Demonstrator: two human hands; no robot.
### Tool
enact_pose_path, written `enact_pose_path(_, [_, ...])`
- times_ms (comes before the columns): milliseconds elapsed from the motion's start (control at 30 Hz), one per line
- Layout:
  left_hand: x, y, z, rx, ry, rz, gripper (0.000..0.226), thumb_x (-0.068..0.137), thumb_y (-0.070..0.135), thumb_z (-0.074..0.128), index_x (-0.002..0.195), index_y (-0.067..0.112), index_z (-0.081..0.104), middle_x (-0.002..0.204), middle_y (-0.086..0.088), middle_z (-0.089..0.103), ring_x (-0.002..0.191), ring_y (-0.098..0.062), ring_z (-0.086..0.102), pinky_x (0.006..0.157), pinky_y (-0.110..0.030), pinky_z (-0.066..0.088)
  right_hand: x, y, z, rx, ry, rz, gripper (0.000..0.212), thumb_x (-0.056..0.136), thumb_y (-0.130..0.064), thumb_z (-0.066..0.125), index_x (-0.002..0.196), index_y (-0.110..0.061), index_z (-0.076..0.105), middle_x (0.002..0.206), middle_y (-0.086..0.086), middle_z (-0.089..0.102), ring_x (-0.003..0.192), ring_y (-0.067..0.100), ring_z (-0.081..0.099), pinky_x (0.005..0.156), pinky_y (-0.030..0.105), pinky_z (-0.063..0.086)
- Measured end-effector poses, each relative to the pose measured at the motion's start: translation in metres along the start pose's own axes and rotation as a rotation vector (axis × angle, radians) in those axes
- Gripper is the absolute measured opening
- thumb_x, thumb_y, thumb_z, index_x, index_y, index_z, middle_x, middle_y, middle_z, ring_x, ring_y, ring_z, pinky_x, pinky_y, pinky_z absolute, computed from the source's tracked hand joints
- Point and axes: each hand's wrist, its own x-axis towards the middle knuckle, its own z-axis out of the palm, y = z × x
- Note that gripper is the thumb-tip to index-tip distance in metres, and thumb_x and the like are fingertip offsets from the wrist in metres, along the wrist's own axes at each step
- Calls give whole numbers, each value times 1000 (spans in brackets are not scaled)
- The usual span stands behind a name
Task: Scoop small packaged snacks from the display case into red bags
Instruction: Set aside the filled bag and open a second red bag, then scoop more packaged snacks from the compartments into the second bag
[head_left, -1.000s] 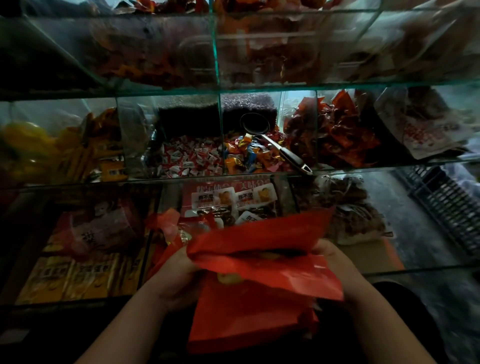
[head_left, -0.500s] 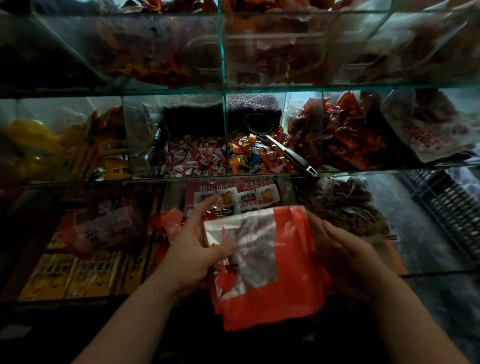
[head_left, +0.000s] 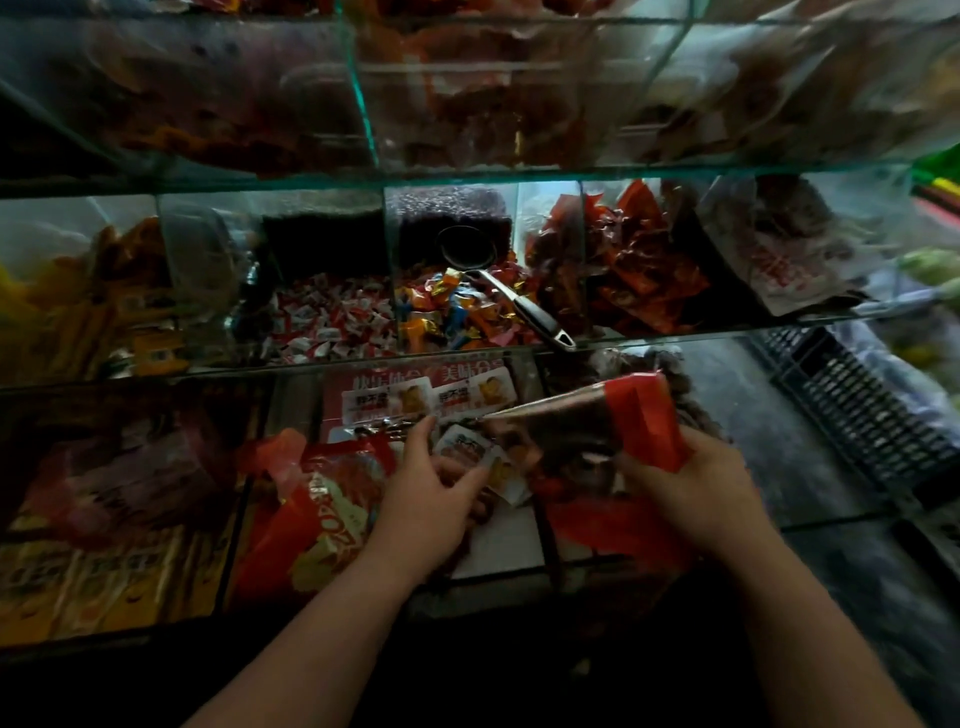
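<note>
One red bag (head_left: 644, 421) in right hand (head_left: 691, 488) — left hand (head_left: 421, 493) at snack packets (head_left: 462, 447)

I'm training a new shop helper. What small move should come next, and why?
Probably the left hand reaches up for the scoop: its handle juts out over the coloured candies, untouched, while the right hand alone grips the red bag, mouth turned toward the left hand.
</note>
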Motion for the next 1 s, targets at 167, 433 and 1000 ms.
enact_pose_path(167, [5, -6, 27, -93, -9, -39, 37, 104, 10, 50, 132, 33, 47, 70, 9, 68, 56, -11, 64, 51, -25, 54, 43, 37, -38, -183, 146, 158, 14, 75, -26, 77, 69, -23, 65, 64, -11, 64, 68, 19, 66, 56, 22, 47])
enact_pose_path(433, [3, -1, 48, -164, -67, -69, 63, 92, 5, 72, 137, 37, 41, 84, -18, 71, 63, -11, 65, 56, -16, 49, 73, 75, 7, -728, -330, 404, 80, 87, -54, 65, 145, -4, 43, 140, 19, 57, 125, 32, 57, 101, 32, 45])
enact_pose_path(1000, [-3, 10, 34, 17, -84, -32, 13, 93, 15, 72, 99, 27, 71, 82, 2, 74, 70, -10, 70, 63, -22, 59, 11, 31, 58, 78, -110, -223, 40, 67, -56, 75, 103, -44, 62, 81, -17, 65, 69, 4, 63, 59, 18, 53])
